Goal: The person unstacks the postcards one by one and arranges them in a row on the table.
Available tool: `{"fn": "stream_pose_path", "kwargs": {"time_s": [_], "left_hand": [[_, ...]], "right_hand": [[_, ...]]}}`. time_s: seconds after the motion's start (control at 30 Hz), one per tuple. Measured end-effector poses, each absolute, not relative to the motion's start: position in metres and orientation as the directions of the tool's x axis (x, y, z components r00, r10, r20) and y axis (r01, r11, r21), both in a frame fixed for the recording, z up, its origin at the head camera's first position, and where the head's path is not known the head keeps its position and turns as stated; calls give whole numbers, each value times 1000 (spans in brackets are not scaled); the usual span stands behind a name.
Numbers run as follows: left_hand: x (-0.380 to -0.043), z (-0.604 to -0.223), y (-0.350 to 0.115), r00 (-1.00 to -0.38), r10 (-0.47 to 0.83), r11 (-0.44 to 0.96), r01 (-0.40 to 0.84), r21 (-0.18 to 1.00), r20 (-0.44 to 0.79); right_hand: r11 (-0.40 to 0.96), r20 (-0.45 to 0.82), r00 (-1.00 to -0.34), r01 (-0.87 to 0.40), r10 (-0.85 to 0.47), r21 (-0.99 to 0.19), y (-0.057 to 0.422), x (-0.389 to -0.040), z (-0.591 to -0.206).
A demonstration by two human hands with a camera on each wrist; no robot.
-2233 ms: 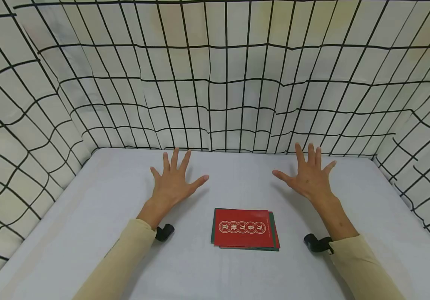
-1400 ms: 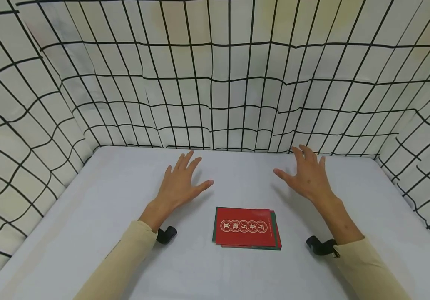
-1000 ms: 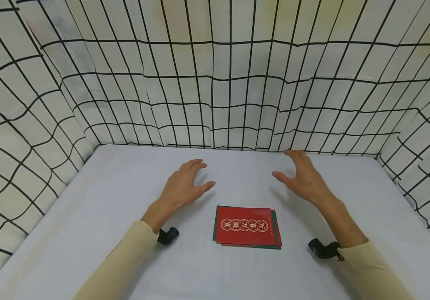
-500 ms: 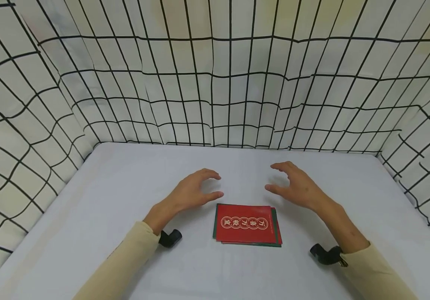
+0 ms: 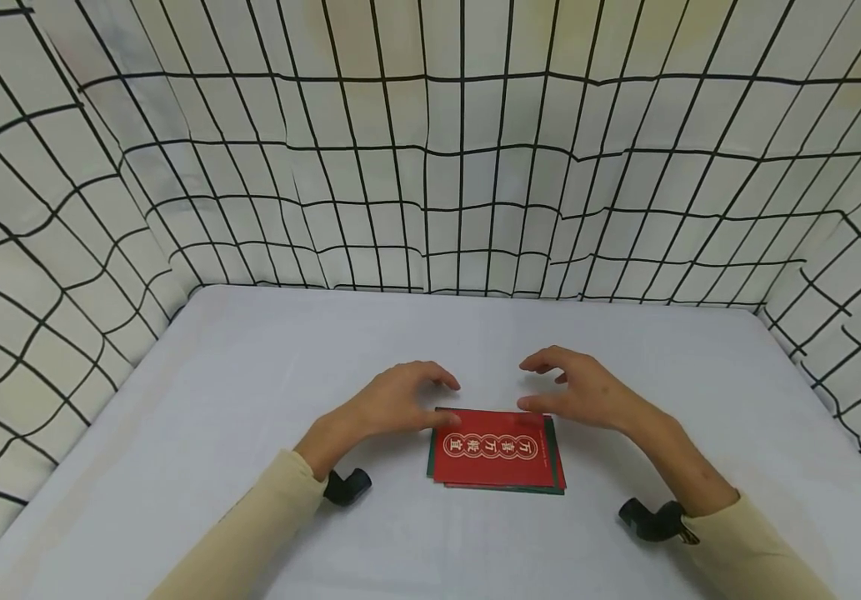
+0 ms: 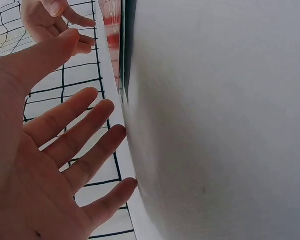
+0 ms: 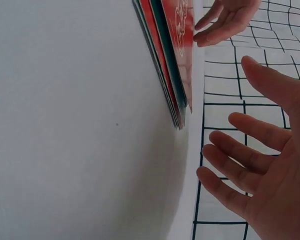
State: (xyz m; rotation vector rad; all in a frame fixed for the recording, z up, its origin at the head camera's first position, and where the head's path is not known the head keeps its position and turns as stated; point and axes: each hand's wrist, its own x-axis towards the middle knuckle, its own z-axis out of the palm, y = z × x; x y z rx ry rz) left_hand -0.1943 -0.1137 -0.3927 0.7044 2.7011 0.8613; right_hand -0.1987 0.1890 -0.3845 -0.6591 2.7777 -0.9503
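Note:
A small stack of flat red and green paper envelopes (image 5: 493, 462) lies on the white table, slightly fanned. The top one is red with pale characters in linked circles. My left hand (image 5: 388, 404) hovers at the stack's far left corner, its thumb overlapping that corner in the head view and its fingers loosely bent. Beyond the far right corner, my right hand (image 5: 591, 396) hangs with thumb and fingers apart. Both wrist views show spread fingers with nothing between them: the left hand (image 6: 55, 165) and the right hand (image 7: 265, 170). Layered red and green edges of the envelopes (image 7: 162, 60) show at right-wrist height.
The table (image 5: 265, 350) is covered in white cloth. A black grid net (image 5: 460, 150) over white sheeting rises behind it and at both sides. A black wrist-worn device (image 5: 347, 486) sits under the left wrist, another black device (image 5: 651, 518) under the right.
Both hands have come nearer the body and inward, from wide apart with splayed fingers to the stack's far corners with fingers bent. The stack lies where it was.

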Motion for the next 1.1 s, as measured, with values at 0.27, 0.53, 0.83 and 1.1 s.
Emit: {"fn": "stream_pose_path", "kwargs": {"time_s": [0.27,0.53,0.83,1.1], "left_hand": [[-190,-392,-112,-784,620,637,474,608,-38],[-186,-392,-111,-716,697,585,535,610,-41],[-180,-392,-109,-669,743,572,611,548,-29],[-178,-394,-111,-646,760,579,621,529,-74]], "right_hand": [[683,-25,-861,-385,-508,-621,185,-193,-388],[662,-37,-813,-444,-580,-604,184,-189,-389],[673,-116,-794,-416,-597,-611,179,-183,-388],[689,-141,-785,-425,-604,-588,179,-179,-387]]}}
